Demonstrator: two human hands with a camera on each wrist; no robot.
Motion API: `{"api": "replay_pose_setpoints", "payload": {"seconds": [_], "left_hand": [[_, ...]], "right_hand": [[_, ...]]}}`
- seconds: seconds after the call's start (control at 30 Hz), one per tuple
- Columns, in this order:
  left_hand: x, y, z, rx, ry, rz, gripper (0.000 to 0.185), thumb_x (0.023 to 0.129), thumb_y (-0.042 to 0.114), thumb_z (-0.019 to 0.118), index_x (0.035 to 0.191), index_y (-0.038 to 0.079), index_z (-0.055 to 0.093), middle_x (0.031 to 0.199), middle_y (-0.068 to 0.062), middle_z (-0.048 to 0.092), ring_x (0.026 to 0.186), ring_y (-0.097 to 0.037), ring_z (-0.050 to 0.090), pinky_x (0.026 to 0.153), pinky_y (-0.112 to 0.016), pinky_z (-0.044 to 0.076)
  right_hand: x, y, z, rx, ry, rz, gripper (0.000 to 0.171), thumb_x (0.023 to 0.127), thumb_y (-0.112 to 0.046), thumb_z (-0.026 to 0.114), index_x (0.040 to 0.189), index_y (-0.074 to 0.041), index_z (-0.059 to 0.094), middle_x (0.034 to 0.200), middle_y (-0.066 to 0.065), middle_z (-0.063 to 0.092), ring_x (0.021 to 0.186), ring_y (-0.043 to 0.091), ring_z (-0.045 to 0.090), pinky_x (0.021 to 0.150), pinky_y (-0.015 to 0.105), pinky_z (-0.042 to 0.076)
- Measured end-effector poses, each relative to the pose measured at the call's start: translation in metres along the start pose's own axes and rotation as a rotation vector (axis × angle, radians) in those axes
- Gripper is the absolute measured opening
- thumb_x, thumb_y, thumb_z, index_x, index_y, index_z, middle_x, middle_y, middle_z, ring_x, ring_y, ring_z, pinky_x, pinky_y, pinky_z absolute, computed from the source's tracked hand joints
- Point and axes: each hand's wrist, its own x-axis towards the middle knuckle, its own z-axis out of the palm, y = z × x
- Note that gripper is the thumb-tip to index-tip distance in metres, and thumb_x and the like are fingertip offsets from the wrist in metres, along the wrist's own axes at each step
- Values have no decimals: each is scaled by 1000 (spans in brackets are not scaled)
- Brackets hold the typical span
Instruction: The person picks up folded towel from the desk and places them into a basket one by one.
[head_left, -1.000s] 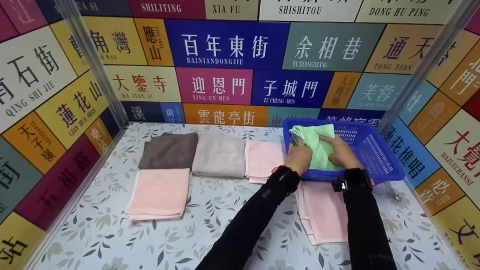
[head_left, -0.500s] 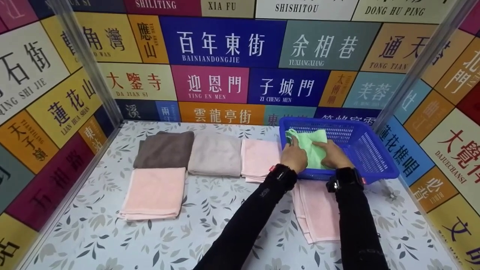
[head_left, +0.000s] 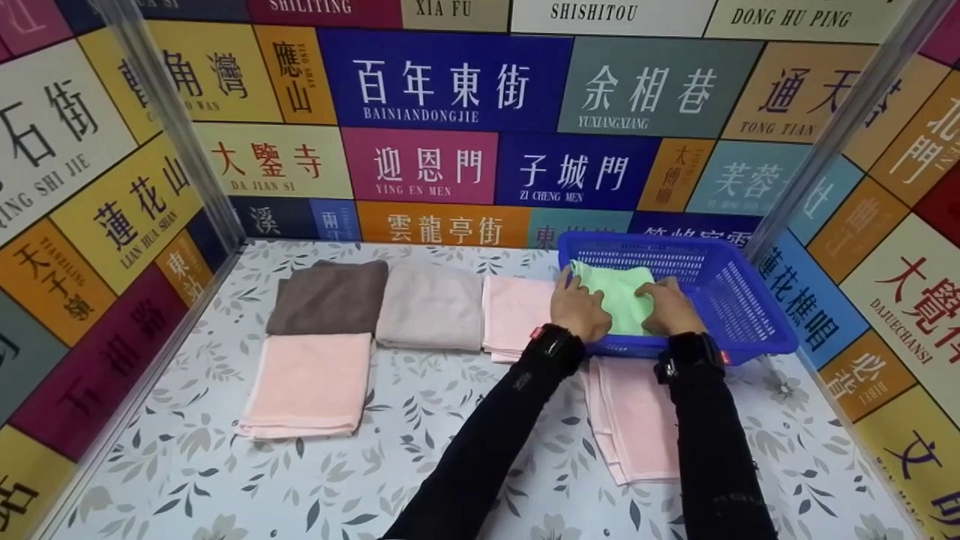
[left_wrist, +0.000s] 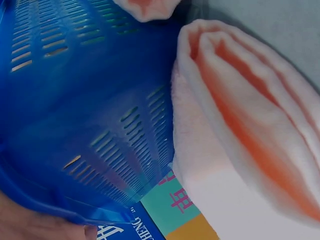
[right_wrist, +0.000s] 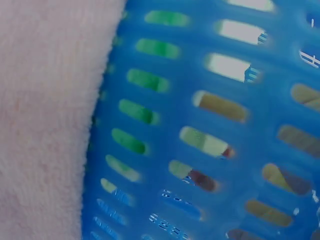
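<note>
While both hands press down inside blue basket (head_left: pixel 739 307), green towel (head_left: pixel 616 304) lies between them: left hand (head_left: pixel 579 306) at 9 o'clock, right hand (head_left: pixel 670 307) at 3 o'clock, fingers flat, relaxed on cloth, equally near.

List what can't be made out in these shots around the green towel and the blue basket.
- Head view: the fingertips of the left hand and right hand are down on the green towel, so each hand's grip is unclear.
- Head view: the blue basket floor is hidden by its near wall and the towel.
- Right wrist view: the towel shows only as green through the slots.
- Left wrist view: the basket wall blocks the towel.
</note>
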Motion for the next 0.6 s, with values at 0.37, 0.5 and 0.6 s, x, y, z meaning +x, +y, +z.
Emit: {"api": "replay_pose_setpoints", "payload": {"seconds": [0.37,0.5,0.6], "left_hand": [[5,0,0,123,-45,57,33,100,39,47,118,41,74,140,15,64,151,-17,31,130,-52,0],[5,0,2,90,-27,13,45,102,47,38,133,37,69,155,14,49,153,-14,28,131,-48,1],[3,0,3,78,-26,-2,45,102,46,38,132,35,70,155,14,49,153,-14,28,131,-47,1]], "right_hand": [[-3,-10,-8,-167,-241,101,67,87,-3,51,154,-2,45,154,37,34,127,53,50,97,64,49],[-2,-11,-9,-171,-292,113,69,90,-5,45,158,-2,38,160,35,31,146,57,31,113,73,33],[-1,-11,-8,-157,-313,112,70,90,-5,44,159,-2,36,161,33,32,148,56,28,117,72,29]]}}
